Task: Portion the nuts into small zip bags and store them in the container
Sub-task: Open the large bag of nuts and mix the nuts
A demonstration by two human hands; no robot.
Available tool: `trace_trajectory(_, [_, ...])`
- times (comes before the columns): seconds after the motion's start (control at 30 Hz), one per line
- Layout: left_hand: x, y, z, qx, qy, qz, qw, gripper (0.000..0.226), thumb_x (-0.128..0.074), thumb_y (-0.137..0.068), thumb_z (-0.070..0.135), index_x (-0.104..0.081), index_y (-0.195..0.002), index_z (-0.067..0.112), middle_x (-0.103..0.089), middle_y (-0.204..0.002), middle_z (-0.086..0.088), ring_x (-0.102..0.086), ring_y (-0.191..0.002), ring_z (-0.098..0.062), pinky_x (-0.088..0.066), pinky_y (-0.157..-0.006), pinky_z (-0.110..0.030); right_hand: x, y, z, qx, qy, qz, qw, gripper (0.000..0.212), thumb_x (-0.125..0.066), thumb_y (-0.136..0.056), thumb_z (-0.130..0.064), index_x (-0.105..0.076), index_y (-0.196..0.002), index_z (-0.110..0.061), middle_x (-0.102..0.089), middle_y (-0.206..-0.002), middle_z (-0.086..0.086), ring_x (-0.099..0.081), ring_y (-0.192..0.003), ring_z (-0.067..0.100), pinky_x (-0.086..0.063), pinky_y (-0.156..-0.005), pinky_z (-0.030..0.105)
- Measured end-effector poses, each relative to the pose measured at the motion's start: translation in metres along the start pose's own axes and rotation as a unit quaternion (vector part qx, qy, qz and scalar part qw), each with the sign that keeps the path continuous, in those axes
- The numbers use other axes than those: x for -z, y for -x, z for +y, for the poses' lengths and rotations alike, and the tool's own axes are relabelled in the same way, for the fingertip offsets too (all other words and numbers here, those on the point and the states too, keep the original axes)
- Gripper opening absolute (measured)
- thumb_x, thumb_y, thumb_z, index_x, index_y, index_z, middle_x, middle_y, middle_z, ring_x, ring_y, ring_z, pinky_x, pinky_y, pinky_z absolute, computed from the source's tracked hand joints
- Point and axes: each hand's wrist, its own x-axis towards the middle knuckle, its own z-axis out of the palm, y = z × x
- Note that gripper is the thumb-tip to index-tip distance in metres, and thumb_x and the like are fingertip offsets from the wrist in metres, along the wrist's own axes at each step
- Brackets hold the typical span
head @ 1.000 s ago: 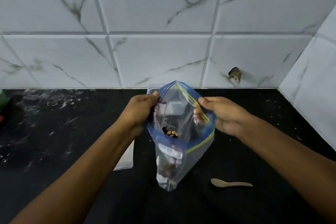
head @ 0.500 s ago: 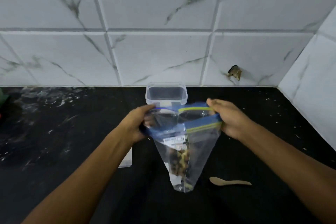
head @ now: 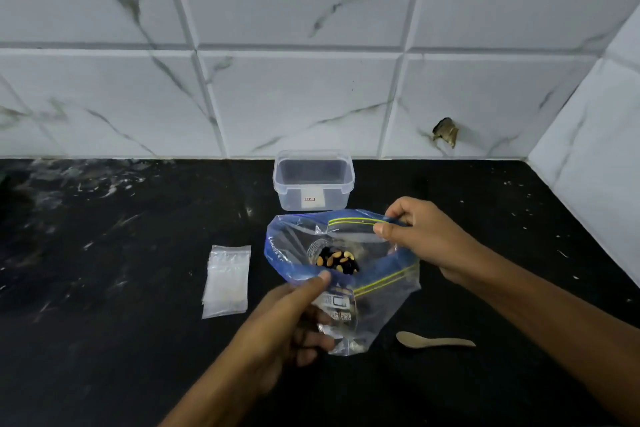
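The black counter has lots of bare room on the left and far right — but the clear box, the pile of little bags and the spoon sit close around the big bag.

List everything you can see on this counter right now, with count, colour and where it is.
big zip bag: one, clear with blue top, centre, held open
nuts: a small heap, tan and dark, inside the big zip bag
small zip bags: a flat stack, clear, left of the big bag
container: one, clear, lidless, by the wall
spoon: one, tan, right of the big bag
counter: black
wall: white marbled tiles
left hand: grips the bag's near side
right hand: pinches the bag's far rim
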Motion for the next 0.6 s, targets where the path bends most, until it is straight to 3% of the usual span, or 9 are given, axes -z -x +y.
trace_trajectory(0.07, [-0.007, -0.003, 0.003, -0.017, 0.050, -0.012, 0.999, 0.029, -0.064, -0.088, 0.034, -0.062, -0.107, 0.012, -0.069, -0.087, -0.012, -0.066, -0.060, -0.019, -0.047, -0.046, -0.023, -0.009, 0.002, -0.002, 0.008, -0.084, 0.020, 0.996, 0.013, -0.065, -0.090, -0.018, -0.058, -0.083, -0.010, -0.068, -0.079, 0.015, -0.068, -0.071, 0.026, -0.051, -0.071, 0.040])
trace_trajectory(0.13, [-0.008, -0.010, 0.007, -0.039, 0.126, -0.009, 0.991, 0.009, -0.057, -0.094, 0.014, -0.063, -0.096, 0.008, -0.069, -0.077, -0.012, -0.063, -0.056, -0.017, -0.055, -0.050, -0.027, -0.014, 0.004, -0.004, -0.014, -0.175, 0.055, 0.983, 0.015, -0.060, -0.093, -0.017, -0.057, -0.081, -0.009, -0.065, -0.079, 0.020, -0.065, -0.068, 0.023, -0.050, -0.068, 0.038])
trace_trajectory(0.27, [0.013, -0.026, 0.017, -0.049, 0.335, 0.007, 0.941, 0.018, -0.049, -0.097, 0.004, -0.061, -0.083, 0.005, -0.067, -0.065, -0.010, -0.065, -0.051, -0.016, -0.060, -0.058, -0.032, -0.010, 0.017, -0.007, -0.091, -0.410, 0.126, 0.899, 0.017, -0.049, -0.100, -0.018, -0.051, -0.084, -0.011, -0.064, -0.088, 0.013, -0.064, -0.080, 0.022, -0.054, -0.063, 0.035])
trace_trajectory(0.33, [0.023, -0.033, 0.017, -0.031, 0.402, 0.013, 0.915, 0.019, -0.047, -0.098, 0.004, -0.061, -0.085, 0.004, -0.070, -0.067, -0.010, -0.069, -0.056, -0.018, -0.060, -0.058, -0.033, -0.011, 0.033, -0.001, -0.134, -0.451, 0.118, 0.875, 0.013, -0.046, -0.101, -0.019, -0.050, -0.095, -0.008, -0.067, -0.098, 0.013, -0.068, -0.087, 0.024, -0.056, -0.069, 0.036])
trace_trajectory(0.4, [0.026, -0.038, 0.013, -0.013, 0.424, 0.006, 0.906, 0.020, -0.045, -0.097, 0.003, -0.061, -0.085, 0.002, -0.069, -0.070, -0.011, -0.067, -0.063, -0.020, -0.060, -0.061, -0.032, -0.016, 0.048, 0.011, -0.190, -0.416, 0.052, 0.888, 0.014, -0.049, -0.099, -0.018, -0.053, -0.102, -0.006, -0.069, -0.104, 0.016, -0.071, -0.091, 0.028, -0.058, -0.072, 0.040])
trace_trajectory(0.47, [0.026, -0.040, 0.009, -0.006, 0.431, -0.014, 0.902, 0.023, -0.040, -0.095, 0.001, -0.059, -0.083, 0.002, -0.067, -0.069, -0.011, -0.065, -0.067, -0.021, -0.057, -0.065, -0.034, -0.017, 0.056, 0.019, -0.230, -0.301, -0.024, 0.925, 0.018, -0.057, -0.093, -0.015, -0.056, -0.109, -0.008, -0.067, -0.111, 0.016, -0.069, -0.095, 0.028, -0.058, -0.081, 0.044])
trace_trajectory(0.53, [0.024, -0.041, 0.011, -0.006, 0.404, -0.027, 0.914, 0.029, -0.033, -0.096, 0.002, -0.060, -0.086, 0.000, -0.067, -0.067, -0.013, -0.064, -0.064, -0.023, -0.056, -0.067, -0.037, -0.009, 0.055, 0.017, -0.196, -0.150, -0.046, 0.968, 0.045, -0.065, -0.085, -0.011, -0.050, -0.126, -0.019, -0.055, -0.126, 0.007, -0.062, -0.104, 0.021, -0.055, -0.089, 0.041])
trace_trajectory(0.6, [0.017, -0.042, 0.017, -0.008, 0.369, -0.024, 0.929, 0.030, -0.032, -0.098, 0.005, -0.061, -0.092, 0.001, -0.060, -0.058, -0.008, -0.058, -0.053, -0.017, -0.053, -0.058, -0.030, -0.003, 0.048, 0.004, -0.101, -0.044, -0.011, 0.994, 0.065, -0.067, -0.083, -0.012, -0.040, -0.139, -0.028, -0.042, -0.137, -0.001, -0.052, -0.114, 0.011, -0.049, -0.086, 0.028])
